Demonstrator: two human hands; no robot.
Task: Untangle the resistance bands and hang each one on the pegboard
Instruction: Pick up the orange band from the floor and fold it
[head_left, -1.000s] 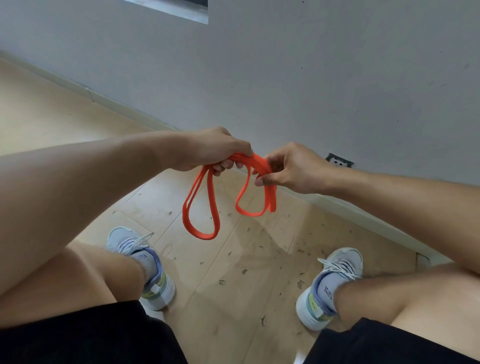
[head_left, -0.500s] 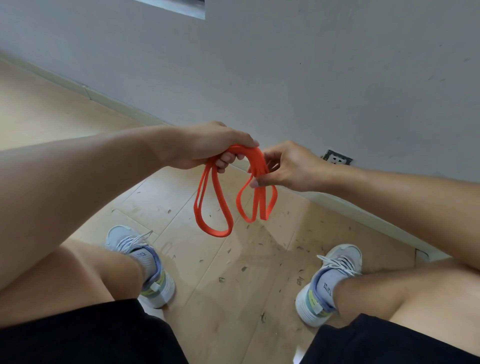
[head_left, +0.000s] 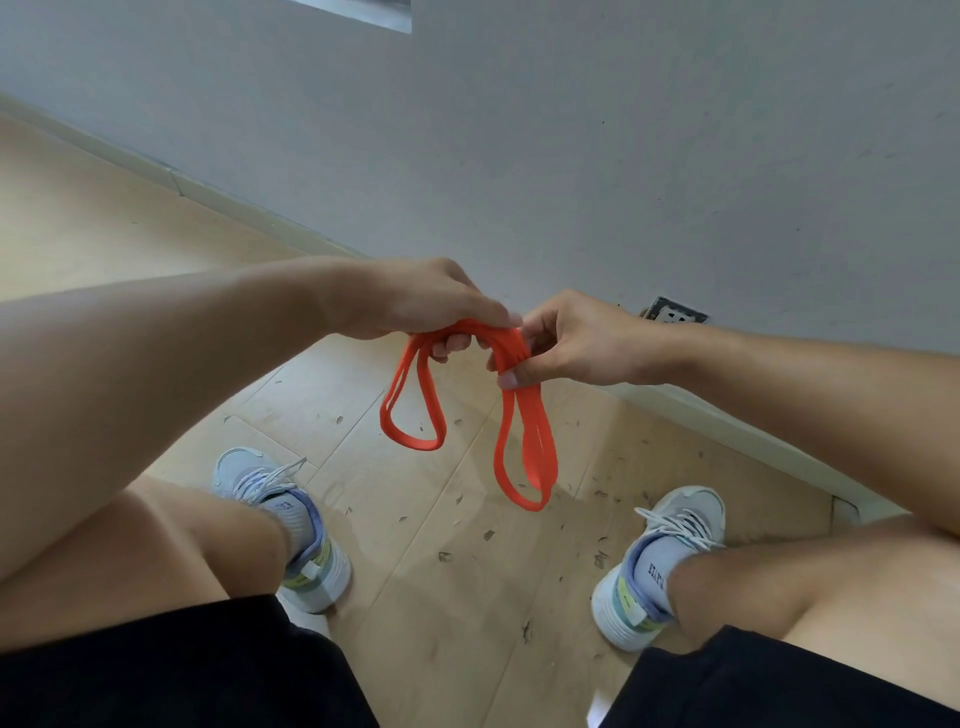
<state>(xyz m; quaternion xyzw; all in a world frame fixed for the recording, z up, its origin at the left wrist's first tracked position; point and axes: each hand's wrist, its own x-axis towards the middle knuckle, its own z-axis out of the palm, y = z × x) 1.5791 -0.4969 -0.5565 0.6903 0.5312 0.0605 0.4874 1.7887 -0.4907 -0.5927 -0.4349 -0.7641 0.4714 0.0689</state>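
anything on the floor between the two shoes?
Head view: only bare wood floor with small dark flecks between left shoe and right shoe.

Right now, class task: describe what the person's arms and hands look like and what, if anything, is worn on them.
Both forearms are bare: no sleeves, watch, bands or gloves show. The left hand and right hand carry no rings or markings visible here. Fingernails look short and plain.

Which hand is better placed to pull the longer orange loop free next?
Probably right: the right hand pinches the orange band directly above the longer loop.
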